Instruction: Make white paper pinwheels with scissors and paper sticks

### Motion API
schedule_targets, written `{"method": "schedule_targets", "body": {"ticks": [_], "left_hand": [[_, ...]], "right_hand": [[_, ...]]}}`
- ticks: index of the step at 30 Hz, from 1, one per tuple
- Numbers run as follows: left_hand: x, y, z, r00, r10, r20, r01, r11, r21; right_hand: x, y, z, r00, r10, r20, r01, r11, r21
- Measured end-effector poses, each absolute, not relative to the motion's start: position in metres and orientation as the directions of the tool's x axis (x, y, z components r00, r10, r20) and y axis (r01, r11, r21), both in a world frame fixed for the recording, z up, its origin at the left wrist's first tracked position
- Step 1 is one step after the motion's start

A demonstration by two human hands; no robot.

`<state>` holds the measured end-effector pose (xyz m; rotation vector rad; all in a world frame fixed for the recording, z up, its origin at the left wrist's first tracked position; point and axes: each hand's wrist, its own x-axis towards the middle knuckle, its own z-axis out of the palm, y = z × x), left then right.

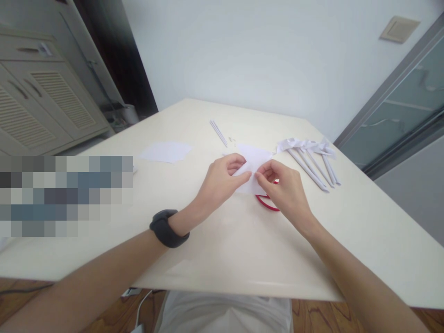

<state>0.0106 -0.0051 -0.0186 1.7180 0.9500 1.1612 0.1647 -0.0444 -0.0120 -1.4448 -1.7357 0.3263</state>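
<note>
My left hand (222, 182) and my right hand (282, 189) both pinch one white sheet of paper (255, 162) at the middle of the cream table (225, 240). The fingertips of the two hands meet at the sheet's near fold. Under my right hand lies a pair of scissors with red handles (265, 202), mostly hidden by the hand and the paper. A black watch sits on my left wrist.
Several folded white paper pieces with rolled stems (312, 159) lie to the right. A flat stack of white paper (166, 151) lies to the left, and thin paper sticks (218, 132) lie farther back. A blurred patch covers the left edge. A cabinet stands at far left.
</note>
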Motion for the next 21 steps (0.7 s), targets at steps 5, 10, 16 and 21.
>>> {"method": "schedule_targets", "body": {"ticks": [5, 10, 16, 21], "left_hand": [[0.010, -0.005, -0.019, 0.292, 0.901, 0.321, 0.136, -0.372, 0.918], [0.010, -0.004, -0.018, 0.290, 0.907, 0.304, 0.114, -0.348, 0.930], [0.008, -0.001, -0.014, 0.274, 0.937, 0.216, 0.034, -0.233, 0.972], [0.006, -0.002, -0.014, 0.277, 0.942, 0.188, -0.081, -0.172, 0.982]], "right_hand": [[0.165, -0.044, -0.012, -0.003, 0.900, 0.436, 0.699, 0.313, -0.643], [0.163, -0.045, -0.014, -0.034, 0.880, 0.474, 0.762, 0.329, -0.557], [0.158, -0.046, -0.019, -0.231, 0.774, 0.589, 0.847, 0.458, -0.270], [0.149, -0.047, -0.027, -0.500, 0.579, 0.644, 0.812, 0.573, 0.115]]}}
